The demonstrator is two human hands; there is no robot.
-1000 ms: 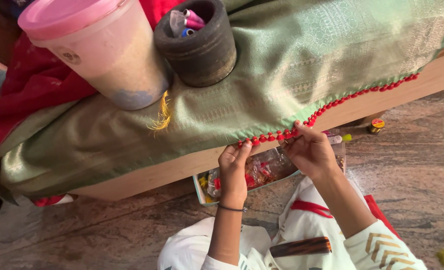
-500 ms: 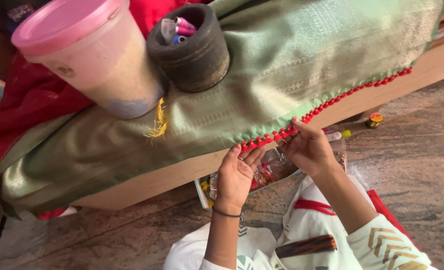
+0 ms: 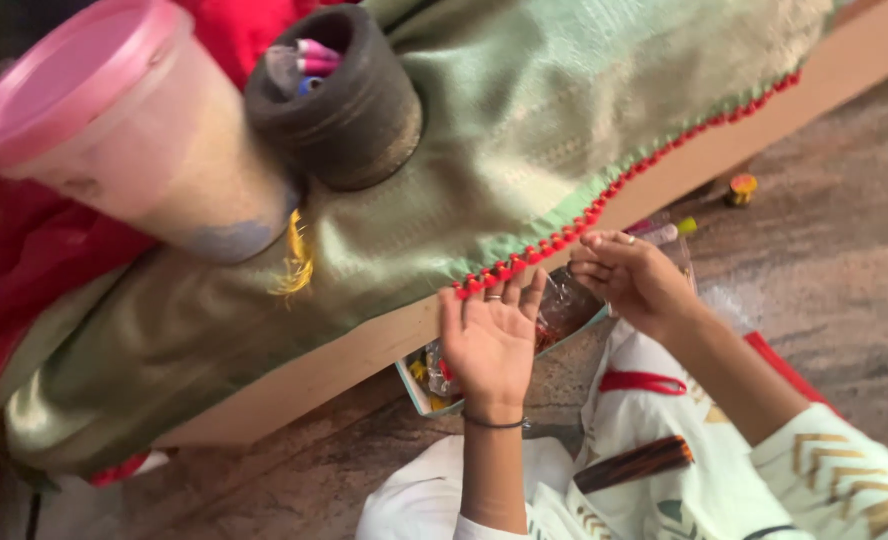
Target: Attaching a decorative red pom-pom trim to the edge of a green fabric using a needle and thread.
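A green woven cloth [image 3: 524, 130] lies draped over a low wooden board [image 3: 864, 60]. A row of small red knots, the red trim [image 3: 664, 155], runs along its hem. My left hand [image 3: 489, 340] is held palm up with fingers spread, just below the near end of the trim, and holds nothing. My right hand [image 3: 634, 280] is to its right, fingertips pinched together right under the trim. Nothing between those fingertips can be made out. Both hands are over my lap in white patterned clothing.
A pink-lidded plastic jar [image 3: 114, 130] and a dark round holder [image 3: 339, 95] with thread spools stand on the cloth. A shallow box of packets [image 3: 434, 385] sits under the board's edge. A small yellow spool [image 3: 742, 187] lies on the stone floor [image 3: 844, 270].
My left hand has let go of the trim, dropped a little and turned palm up with fingers apart. My right hand stays pinched near the hem.
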